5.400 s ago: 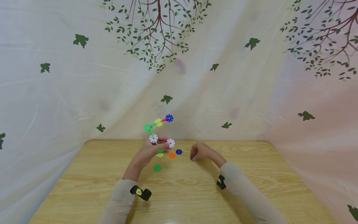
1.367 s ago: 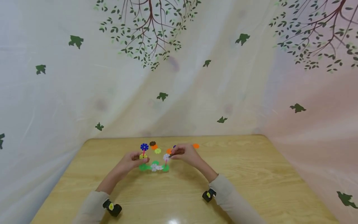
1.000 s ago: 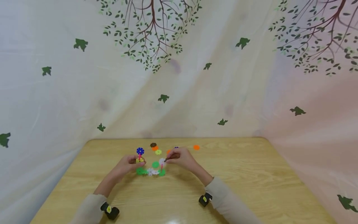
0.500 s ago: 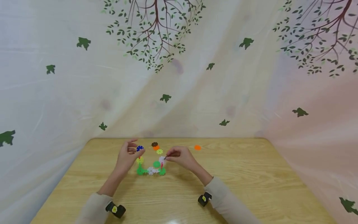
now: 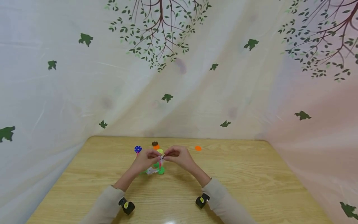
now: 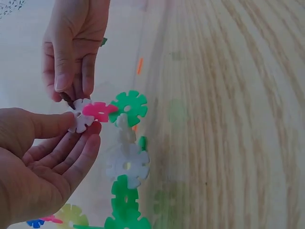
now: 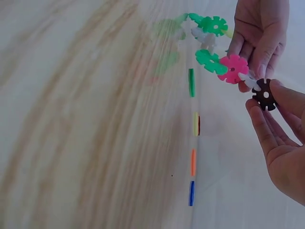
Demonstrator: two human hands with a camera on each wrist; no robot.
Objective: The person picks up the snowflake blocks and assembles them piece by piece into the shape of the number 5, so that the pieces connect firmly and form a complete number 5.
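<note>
Both hands meet over a chain of slotted plastic snowflake discs on the table. My left hand (image 5: 146, 160) pinches the white disc (image 6: 82, 125) at the chain's end between thumb and fingers. My right hand (image 5: 180, 158) pinches a dark brown disc (image 7: 265, 95) by its edge, and its toothed rim meets the white disc. How deep the slots interlock cannot be told. A pink disc (image 7: 233, 68) joins the white one to a green disc (image 6: 128, 109). Further along come white and green discs, then yellow, pink and a raised blue disc (image 5: 138, 149).
Loose discs lie behind the hands: a brown one (image 5: 155, 143), an orange one (image 5: 157, 147) and a yellow one (image 5: 160, 151). Another orange disc (image 5: 198, 148) lies to the right. A printed cloth (image 5: 179, 93) hangs behind the wooden table (image 5: 237, 180).
The chain, earlier held up in my left hand, was lowered to the table. My left hand let go of its yellow disc and moved right to the white disc. My right hand kept the brown disc.
</note>
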